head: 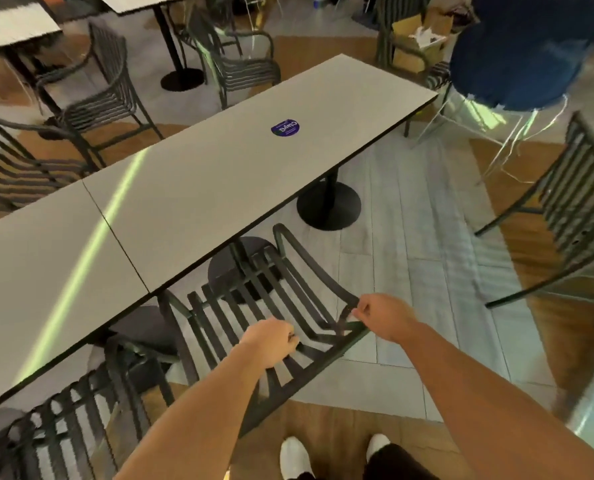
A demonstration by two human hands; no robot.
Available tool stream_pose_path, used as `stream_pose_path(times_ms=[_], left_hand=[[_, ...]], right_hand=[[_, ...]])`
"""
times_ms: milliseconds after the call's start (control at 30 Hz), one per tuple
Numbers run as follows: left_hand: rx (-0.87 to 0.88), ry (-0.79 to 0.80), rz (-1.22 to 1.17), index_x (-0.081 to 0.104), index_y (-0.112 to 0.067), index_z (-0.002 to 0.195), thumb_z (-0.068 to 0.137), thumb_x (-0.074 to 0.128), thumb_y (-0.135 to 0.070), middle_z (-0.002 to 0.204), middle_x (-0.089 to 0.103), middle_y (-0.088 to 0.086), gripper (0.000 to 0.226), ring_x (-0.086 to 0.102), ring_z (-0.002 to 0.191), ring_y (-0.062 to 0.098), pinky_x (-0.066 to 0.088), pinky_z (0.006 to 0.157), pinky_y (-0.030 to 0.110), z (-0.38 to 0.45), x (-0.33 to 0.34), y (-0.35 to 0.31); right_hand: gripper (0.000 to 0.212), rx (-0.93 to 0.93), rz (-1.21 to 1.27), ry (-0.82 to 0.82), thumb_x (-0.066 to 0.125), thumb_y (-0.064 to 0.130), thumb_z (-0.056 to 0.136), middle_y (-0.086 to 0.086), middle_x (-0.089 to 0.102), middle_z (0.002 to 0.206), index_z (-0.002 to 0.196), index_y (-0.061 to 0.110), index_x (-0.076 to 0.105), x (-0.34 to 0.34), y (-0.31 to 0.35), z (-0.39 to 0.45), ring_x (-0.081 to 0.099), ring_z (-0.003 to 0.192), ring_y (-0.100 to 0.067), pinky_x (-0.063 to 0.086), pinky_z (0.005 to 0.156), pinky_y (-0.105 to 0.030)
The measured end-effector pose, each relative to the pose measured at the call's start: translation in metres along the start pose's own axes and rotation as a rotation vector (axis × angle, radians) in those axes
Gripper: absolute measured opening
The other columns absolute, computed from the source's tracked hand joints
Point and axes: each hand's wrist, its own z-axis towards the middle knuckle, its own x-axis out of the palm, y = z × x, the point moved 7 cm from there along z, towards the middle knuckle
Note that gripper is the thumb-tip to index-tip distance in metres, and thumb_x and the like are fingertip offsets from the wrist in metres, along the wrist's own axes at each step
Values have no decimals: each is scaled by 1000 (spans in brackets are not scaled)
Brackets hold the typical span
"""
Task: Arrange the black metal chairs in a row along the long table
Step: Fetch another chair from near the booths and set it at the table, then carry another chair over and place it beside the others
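Note:
A long grey table runs diagonally from lower left to upper right. Directly in front of me stands a black metal slatted chair, its seat partly under the table's near edge. My left hand is closed on the top rail of its backrest. My right hand grips the backrest's right corner where the armrest joins. A second black chair stands to the left along the same edge. A third black chair stands apart on the floor at the right.
Several more black chairs stand on the table's far side. Round black table bases rest on the floor under the table. Blue balloons with ribbons hang at upper right. My white shoes are at the bottom.

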Motion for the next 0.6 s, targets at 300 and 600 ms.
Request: stream_pose_path(times_ms=[300,600], left_hand=[[172,68,85,69,-21,112,108,41,-36,102,72,0,31,67,90,18,57,89,42,90,-36,-116],[232,79,18,69,-16,119,108,44,-38,105,71,3,35,65,92,19,50,84,34,203,-70,-266]], right_hand=[[33,226,53,-15,50,44,105,-4,69,110,113,19,68,-49,-147,-10,65,100,-24,54,89,-38],[37,369,83,8,49,43,105,-10,67,123,121,15,66,-132,-329,9,62,113,-30,52,96,-42]])
